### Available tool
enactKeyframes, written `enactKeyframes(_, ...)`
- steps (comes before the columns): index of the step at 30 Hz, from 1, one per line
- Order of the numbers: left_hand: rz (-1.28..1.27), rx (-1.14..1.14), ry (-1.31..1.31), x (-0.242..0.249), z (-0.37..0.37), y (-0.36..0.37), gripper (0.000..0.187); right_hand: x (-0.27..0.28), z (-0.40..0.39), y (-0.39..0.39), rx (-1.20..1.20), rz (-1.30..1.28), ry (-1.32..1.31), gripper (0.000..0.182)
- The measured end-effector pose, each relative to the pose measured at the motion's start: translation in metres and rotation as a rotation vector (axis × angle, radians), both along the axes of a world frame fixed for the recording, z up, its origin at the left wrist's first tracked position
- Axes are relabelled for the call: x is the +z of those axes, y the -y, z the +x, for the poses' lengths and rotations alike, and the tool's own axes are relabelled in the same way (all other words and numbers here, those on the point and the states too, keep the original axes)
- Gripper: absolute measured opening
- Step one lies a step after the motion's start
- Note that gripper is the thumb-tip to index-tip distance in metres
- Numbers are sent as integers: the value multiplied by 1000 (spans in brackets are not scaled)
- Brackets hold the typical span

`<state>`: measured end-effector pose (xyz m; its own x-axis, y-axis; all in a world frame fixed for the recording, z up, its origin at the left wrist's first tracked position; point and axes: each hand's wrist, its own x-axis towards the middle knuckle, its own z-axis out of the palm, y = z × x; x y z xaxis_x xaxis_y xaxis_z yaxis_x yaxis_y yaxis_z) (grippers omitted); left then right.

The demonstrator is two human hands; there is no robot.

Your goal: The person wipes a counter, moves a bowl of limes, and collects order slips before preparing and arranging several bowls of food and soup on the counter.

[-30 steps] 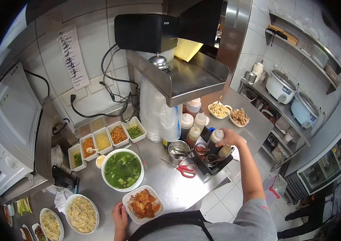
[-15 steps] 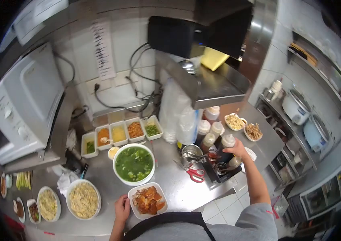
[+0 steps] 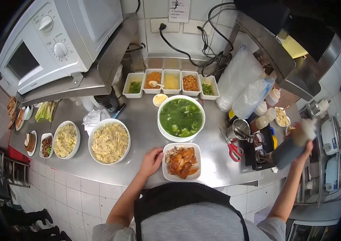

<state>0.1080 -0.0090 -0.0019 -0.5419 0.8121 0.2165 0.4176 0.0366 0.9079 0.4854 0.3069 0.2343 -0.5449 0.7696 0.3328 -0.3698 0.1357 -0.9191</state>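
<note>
My left hand rests on the steel counter with its fingers curled beside the square white dish; whether it holds anything is hidden. Pieces of orange-brown meat fill that dish. Just behind it stands a white bowl of green soup. On the right, my right hand is wrapped round a dark squeeze bottle with a pale top, blurred, raised and tilted beside the black caddy. Red-handled scissors and a steel pot are left of the caddy.
Five small white tubs of toppings line the wall. Two bowls of pale shredded food stand left. A microwave sits on a shelf above the counter. Plastic bags hang at the right. Someone's dark shoes show lower left.
The view has swung left. My right hand has lifted the bottle from the caddy and moved it out to the right. My left hand remains beside the meat dish.
</note>
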Motion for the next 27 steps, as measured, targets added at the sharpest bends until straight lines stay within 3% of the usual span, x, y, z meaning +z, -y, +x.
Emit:
enactKeyframes(1, -3, 2, 18, 2, 1, 0, 15, -14, -7, 12, 24, -84, 102, 84)
enactKeyframes(3, -6, 5, 42, 4, 2, 0, 16, -27, -38, 46, 119, -2, 408, 86)
enactKeyframes(4, 3, 6, 49, 4, 2, 0, 15, -35, -63, 66, 198, -81, 428, 84)
enactKeyframes(6, 14, 9, 59, 4, 1, 2, 15, -66, -87, 81, 398, -151, 577, 65)
enactKeyframes(8, 18, 2, 45, 6, 1, 1, 16, -89, -112, 96, 548, 181, 866, 63)
enactKeyframes(12, 22, -10, 58, 12, 0, 2, 16, -99, -140, 120, 711, 333, 1185, 65)
enactKeyframes(18, 23, -16, 57, 6, -1, 2, 16, -88, -158, 134, 720, 725, 1308, 73)
enactKeyframes(27, 38, -3, 85, -1, -1, 2, 16, -69, -193, 138, 755, 769, 1375, 89)
